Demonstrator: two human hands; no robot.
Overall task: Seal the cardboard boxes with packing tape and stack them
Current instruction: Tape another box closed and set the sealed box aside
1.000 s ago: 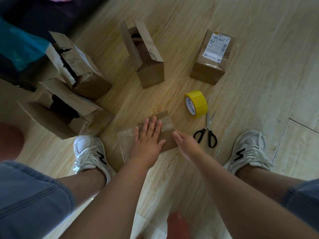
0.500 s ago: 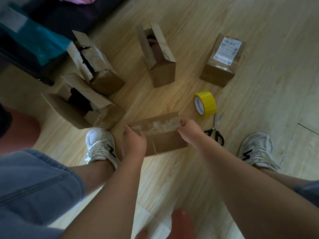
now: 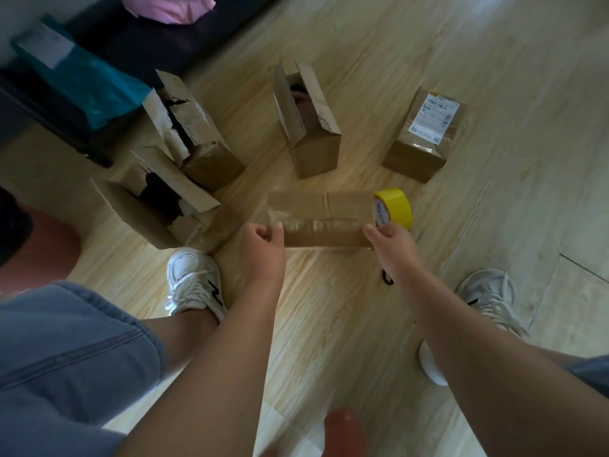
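Grips the left end of a taped cardboard box (image 3: 319,209) with the left hand (image 3: 263,242), curled tight round the near corner. Grips the right end with the right hand (image 3: 390,240), thumb on the near face and the rest wrapped behind. Holds the box level and lengthwise between the two, low over the wooden floor (image 3: 329,308); cannot tell whether it touches the boards. Along the top, a glossy strip of clear tape, somewhat blurred.

Just behind the right hand, by the box's right end: a yellow roll of packing tape (image 3: 397,207), standing on its edge. Under the right wrist, only one black handle loop of the scissors (image 3: 386,279).

Farther out on the floor, in an arc:
- Straight beyond, a tall open box (image 3: 309,133) with flaps up.
- To the right, a labelled box (image 3: 418,156), closed, with a white shipping label on top.
- To the left, a torn open box (image 3: 197,140) with ragged flaps.
- Nearer and against it, a low open box (image 3: 148,209) with something dark inside.

Outside the arms, a left sneaker (image 3: 194,278), white, just beside the low open box, and a right sneaker (image 3: 487,295) well apart from the boxes. At lower left, blue denim shorts (image 3: 66,357). In the far upper left, a teal bag (image 3: 85,80) and a pink cloth (image 3: 168,8) against dark furniture (image 3: 141,37).
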